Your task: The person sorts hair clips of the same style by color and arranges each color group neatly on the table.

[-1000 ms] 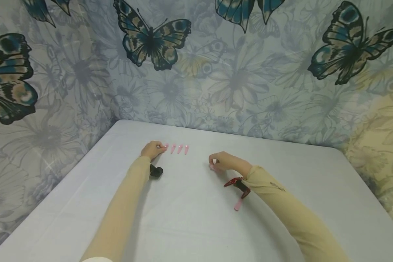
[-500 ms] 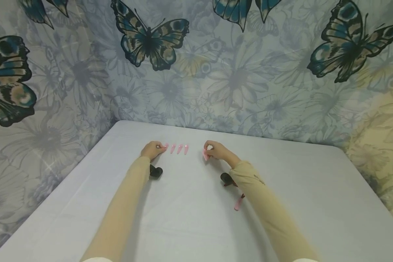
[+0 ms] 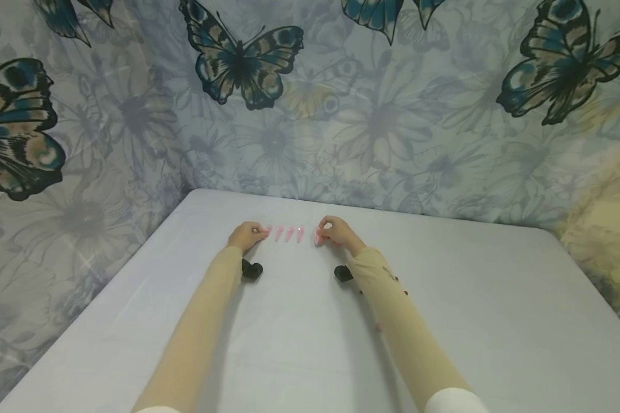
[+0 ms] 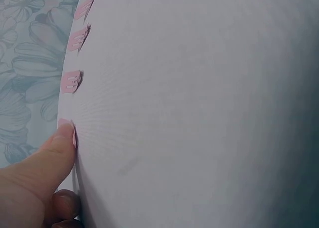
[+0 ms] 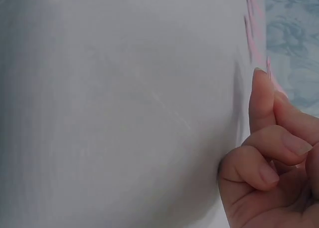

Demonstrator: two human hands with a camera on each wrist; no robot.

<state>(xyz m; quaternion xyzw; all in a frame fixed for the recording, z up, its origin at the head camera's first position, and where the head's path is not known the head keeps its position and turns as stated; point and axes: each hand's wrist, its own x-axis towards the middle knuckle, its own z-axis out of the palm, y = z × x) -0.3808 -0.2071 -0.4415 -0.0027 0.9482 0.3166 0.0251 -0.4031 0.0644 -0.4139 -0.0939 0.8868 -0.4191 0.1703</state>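
At the far part of the white table my left hand [image 3: 245, 236] pinches the leftmost of several tapered pink hair clips [image 3: 268, 229]. In the left wrist view my thumb lies over this clip [image 4: 65, 122], covering much of it. To its right, spaced side by side, lie other pink clips, including a middle one [image 3: 289, 234] and a right one [image 3: 300, 234]. Just right of that row, my right hand [image 3: 337, 232] holds another pink clip [image 3: 317, 236] between thumb and index finger, narrow end toward me. In the right wrist view the fingers hide most of it.
A pink piece [image 3: 378, 327] and small dark red bits [image 3: 405, 293] show beside the right sleeve, which hides most of them. A black wrist camera [image 3: 343, 273] hangs under the right forearm, another [image 3: 252, 269] under the left. A butterfly-patterned wall [image 3: 310, 155] borders the table's far edge.
My right hand has carried a pink clip away and leftward, up beside the row. The right sleeve now covers the red object and most of the loose pink piece. My left hand stays in place.
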